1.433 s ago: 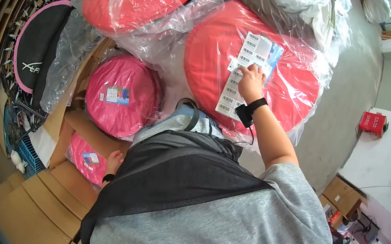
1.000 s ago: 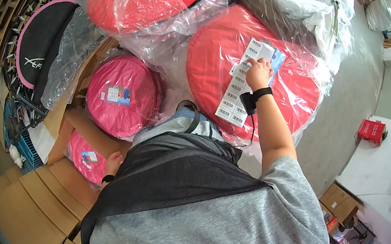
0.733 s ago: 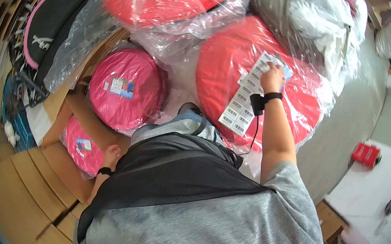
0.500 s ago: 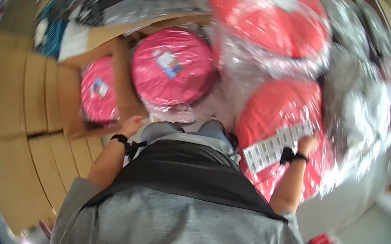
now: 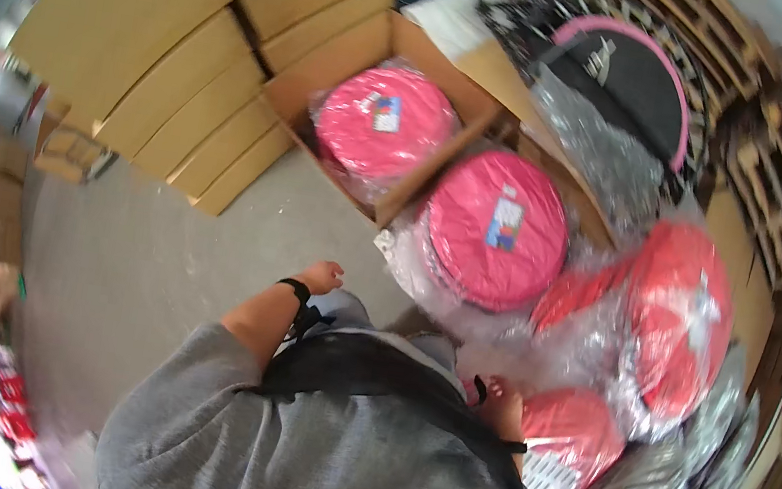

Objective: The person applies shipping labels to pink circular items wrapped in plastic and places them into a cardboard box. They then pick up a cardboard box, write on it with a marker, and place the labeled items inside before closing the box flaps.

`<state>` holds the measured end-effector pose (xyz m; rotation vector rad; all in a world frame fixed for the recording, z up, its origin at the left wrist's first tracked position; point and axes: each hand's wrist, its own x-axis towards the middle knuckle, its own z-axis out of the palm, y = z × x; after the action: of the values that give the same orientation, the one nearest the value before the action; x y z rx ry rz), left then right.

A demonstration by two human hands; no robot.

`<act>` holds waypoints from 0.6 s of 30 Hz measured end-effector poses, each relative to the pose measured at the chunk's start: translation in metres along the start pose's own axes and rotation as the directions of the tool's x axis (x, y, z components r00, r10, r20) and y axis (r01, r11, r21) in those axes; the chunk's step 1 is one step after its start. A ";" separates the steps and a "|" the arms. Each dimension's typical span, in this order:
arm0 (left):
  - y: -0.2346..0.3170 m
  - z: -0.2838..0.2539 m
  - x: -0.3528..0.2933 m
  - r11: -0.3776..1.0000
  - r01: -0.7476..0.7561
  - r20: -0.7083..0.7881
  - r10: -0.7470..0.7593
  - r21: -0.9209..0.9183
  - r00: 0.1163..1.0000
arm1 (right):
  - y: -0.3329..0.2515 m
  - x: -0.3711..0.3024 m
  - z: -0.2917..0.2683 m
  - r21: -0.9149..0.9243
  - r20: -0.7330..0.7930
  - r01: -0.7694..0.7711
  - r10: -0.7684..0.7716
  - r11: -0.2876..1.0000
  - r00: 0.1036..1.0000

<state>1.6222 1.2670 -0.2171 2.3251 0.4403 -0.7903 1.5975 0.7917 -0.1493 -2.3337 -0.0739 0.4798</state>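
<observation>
Head view: left hand [image 5: 323, 278], eight o'clock, loosely open, seemingly empty; right hand [image 5: 501, 410], five o'clock, grip unclear; slick-wrapped pink pack [image 5: 491, 219], two o'clock, best rim-held.

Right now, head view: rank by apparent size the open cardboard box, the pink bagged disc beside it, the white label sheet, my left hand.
1. Open cardboard box
2. Pink bagged disc
Unranked, too alike to order: left hand and white label sheet
</observation>
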 end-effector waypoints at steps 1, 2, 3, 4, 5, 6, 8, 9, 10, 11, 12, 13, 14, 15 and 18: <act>-0.021 -0.002 -0.011 0.996 0.026 -0.038 -0.029 -0.088 0.999 | -0.008 0.004 0.009 -0.002 0.043 0.034 -0.034 0.999 0.999; -0.044 -0.002 -0.026 0.984 0.050 -0.060 -0.061 -0.172 0.996 | -0.015 0.003 0.019 -0.001 0.088 0.054 -0.053 0.999 0.995; -0.067 -0.004 -0.040 0.971 0.051 -0.098 -0.076 -0.235 0.992 | -0.023 0.007 0.030 0.002 0.131 0.069 -0.069 0.998 0.989; -0.092 -0.006 -0.058 0.956 0.049 -0.124 -0.088 -0.288 0.988 | -0.033 0.012 0.041 -0.073 0.181 0.171 -0.156 0.983 0.971; -0.126 0.000 -0.078 0.939 0.093 -0.150 -0.150 -0.331 0.977 | -0.040 0.016 0.051 -0.135 0.241 0.268 -0.231 0.954 0.943; -0.162 0.003 -0.102 0.932 0.106 -0.166 -0.172 -0.347 0.971 | -0.046 0.022 0.062 -0.190 0.303 0.361 -0.295 0.913 0.906; -0.240 0.022 -0.152 0.921 0.190 -0.236 -0.280 -0.341 0.931 | -0.078 0.042 0.087 -0.212 0.449 0.407 -0.282 0.888 0.848; -0.362 0.078 -0.190 0.964 0.154 -0.361 -0.225 -0.215 0.905 | -0.127 0.058 0.110 -0.213 0.537 0.436 -0.268 0.874 0.800; -0.388 0.094 -0.217 0.977 0.174 -0.418 -0.210 -0.123 0.884 | -0.138 0.063 0.124 -0.228 0.503 0.443 -0.285 0.867 0.816; -0.379 0.091 -0.232 0.653 0.333 -0.222 -0.616 -0.680 0.756 | -0.141 0.063 0.132 -0.255 0.439 0.418 -0.281 0.872 0.853; -0.398 0.102 -0.268 0.348 0.305 -0.072 -0.755 -0.887 0.651 | -0.165 0.067 0.145 -0.254 0.448 0.445 -0.304 0.859 0.841; -0.422 0.121 -0.309 0.063 0.163 0.064 -0.740 -0.985 0.670 | -0.190 0.072 0.159 -0.245 0.462 0.477 -0.331 0.844 0.823; -0.430 0.141 -0.339 0.440 0.355 -0.091 -0.724 -0.825 0.684 | -0.210 0.077 0.174 -0.228 0.490 0.497 -0.343 0.837 0.802; -0.432 0.154 -0.367 0.729 0.481 -0.192 -0.626 -0.487 0.755 | -0.222 0.081 0.188 -0.212 0.495 0.461 -0.312 0.861 0.811; -0.452 0.239 -0.423 0.851 0.517 -0.339 -0.515 -0.093 0.787 | -0.232 0.112 0.229 -0.284 0.675 0.555 -0.248 0.782 0.695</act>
<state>0.9775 1.3997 -0.3038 2.3772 1.2827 -0.6005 1.6386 1.1330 -0.1767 -2.3975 -1.1370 1.0542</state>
